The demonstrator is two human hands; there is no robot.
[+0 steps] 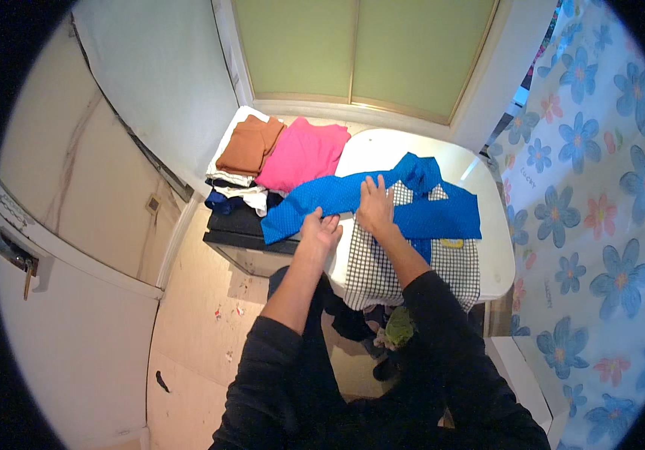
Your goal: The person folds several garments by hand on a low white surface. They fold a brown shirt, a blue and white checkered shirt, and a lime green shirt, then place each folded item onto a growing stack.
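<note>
A checked garment [457, 270] with blue sleeves and a blue collar [418, 171] lies on a white table [497, 253]. One blue sleeve [336, 194] stretches left past the table's edge over a black box; the other [440, 216] is laid across the checked body. My left hand [321, 229] is at the lower edge of the stretched sleeve, palm turned up and fingers partly bent; whether it pinches the cloth is unclear. My right hand [376, 205] rests palm down on the sleeve near the shoulder, fingers spread.
Folded brown [252, 143] and pink [302, 152] garments lie on other clothes at the back left. The black box [232, 228] stands left of the table. Clothing [398, 329] is bunched below the table's front edge. A flowered curtain [592, 214] hangs on the right.
</note>
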